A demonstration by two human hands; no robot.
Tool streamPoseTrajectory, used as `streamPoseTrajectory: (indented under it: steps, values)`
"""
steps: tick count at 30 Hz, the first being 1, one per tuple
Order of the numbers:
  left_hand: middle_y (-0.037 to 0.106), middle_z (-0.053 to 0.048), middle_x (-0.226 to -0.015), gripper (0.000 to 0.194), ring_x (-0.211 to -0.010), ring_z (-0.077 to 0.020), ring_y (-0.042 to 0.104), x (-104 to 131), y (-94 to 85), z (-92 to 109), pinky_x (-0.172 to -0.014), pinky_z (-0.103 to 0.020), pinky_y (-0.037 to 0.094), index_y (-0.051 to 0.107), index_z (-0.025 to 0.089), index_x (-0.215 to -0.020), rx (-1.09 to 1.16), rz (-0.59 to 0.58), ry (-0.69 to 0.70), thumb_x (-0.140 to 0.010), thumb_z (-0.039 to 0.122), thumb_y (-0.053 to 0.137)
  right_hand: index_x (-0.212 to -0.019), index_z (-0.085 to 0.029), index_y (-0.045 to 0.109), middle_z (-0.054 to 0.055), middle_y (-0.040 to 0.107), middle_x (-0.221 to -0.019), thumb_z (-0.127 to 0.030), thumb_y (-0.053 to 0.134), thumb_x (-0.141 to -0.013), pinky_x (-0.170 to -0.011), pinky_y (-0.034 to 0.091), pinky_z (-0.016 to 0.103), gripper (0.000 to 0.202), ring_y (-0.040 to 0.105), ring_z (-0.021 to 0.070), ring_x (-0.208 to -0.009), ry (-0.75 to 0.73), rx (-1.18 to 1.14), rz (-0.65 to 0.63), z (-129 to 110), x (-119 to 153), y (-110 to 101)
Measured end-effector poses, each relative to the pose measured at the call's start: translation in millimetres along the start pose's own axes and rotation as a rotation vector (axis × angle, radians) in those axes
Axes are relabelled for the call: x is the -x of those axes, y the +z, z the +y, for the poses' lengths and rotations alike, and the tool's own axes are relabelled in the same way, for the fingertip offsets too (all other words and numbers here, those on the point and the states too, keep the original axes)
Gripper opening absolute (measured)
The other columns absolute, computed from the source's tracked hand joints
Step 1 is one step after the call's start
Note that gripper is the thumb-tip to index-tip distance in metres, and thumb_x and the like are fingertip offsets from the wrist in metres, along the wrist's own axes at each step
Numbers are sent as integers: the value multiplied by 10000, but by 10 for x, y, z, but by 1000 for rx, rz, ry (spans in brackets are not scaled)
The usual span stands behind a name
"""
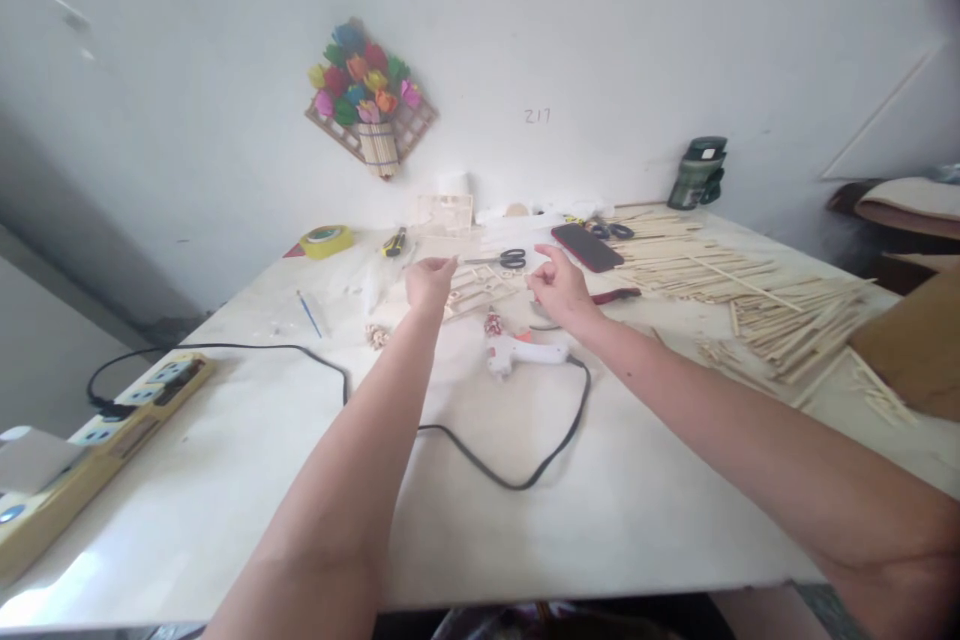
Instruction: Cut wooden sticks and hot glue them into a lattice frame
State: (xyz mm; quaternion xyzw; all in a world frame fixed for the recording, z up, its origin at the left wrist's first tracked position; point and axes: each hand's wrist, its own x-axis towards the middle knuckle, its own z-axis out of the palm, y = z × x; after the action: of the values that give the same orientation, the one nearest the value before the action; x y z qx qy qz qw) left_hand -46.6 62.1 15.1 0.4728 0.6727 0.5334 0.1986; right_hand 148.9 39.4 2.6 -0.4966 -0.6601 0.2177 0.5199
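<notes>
My left hand (428, 282) is raised over the table's far middle, its thumb and fingertips pinched together; whatever they may hold is too small to make out. Opposite it, my right hand (561, 288) has the index finger stretched out while the thumb and other fingertips come together at a small pale spot I cannot name. Between and below the hands lies a flat frame of light wooden sticks (474, 299). Scissors (513, 259) with dark handles rest just behind. Red-handled pliers (616, 296) are partly hidden by my right hand. Nearer me lies a white glue gun (531, 352).
The glue gun's black cord (517, 486) loops across the table toward a power strip (142, 415) on the left. Many wooden sticks (690, 265) spread over the right side, beside a phone (587, 248). Yellow tape (327, 240), a cutter (394, 242) and a bottle (697, 174) stand farther back.
</notes>
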Motion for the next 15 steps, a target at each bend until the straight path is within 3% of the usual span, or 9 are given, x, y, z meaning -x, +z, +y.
streamPoseTrajectory:
  steps: [3, 7, 12, 15]
  values:
    - [619, -43, -602, 273, -856, -219, 572, -55, 46, 5, -672, -278, 429, 680, 188, -738, -199, -38, 31, -625, 429, 617, -1150, -179, 461, -32, 586, -671, -171, 524, -669, -605, 461, 273, 486, 536, 116, -573, 12, 45, -28, 76, -123, 23]
    - [627, -74, -687, 242, -1099, -263, 454, -141, 118, -16, -833, -339, 385, 686, 207, -764, -405, -59, -6, -616, 389, 630, -1146, -187, 472, -27, 603, -687, -167, 528, -671, -614, 467, 274, 479, 550, 116, -579, 74, 86, -48, 217, -242, 55]
    - [608, -108, -933, 253, -1064, -264, 467, -208, 240, -93, -871, -369, 362, 681, 214, -783, -531, -77, -98, -612, 396, 641, -1128, -180, 489, -24, 605, -684, -159, 529, -678, -616, 469, 267, 452, 548, 110, -573, 96, 64, -103, 203, -261, 41]
    - [617, -99, -915, 235, -1097, -260, 434, -231, 310, -129, -881, -359, 355, 686, 232, -771, -574, -121, -78, -617, 401, 630, -1113, -173, 500, -22, 606, -688, -150, 530, -682, -621, 472, 270, 433, 548, 109, -575, 94, 49, -128, 150, -245, 18]
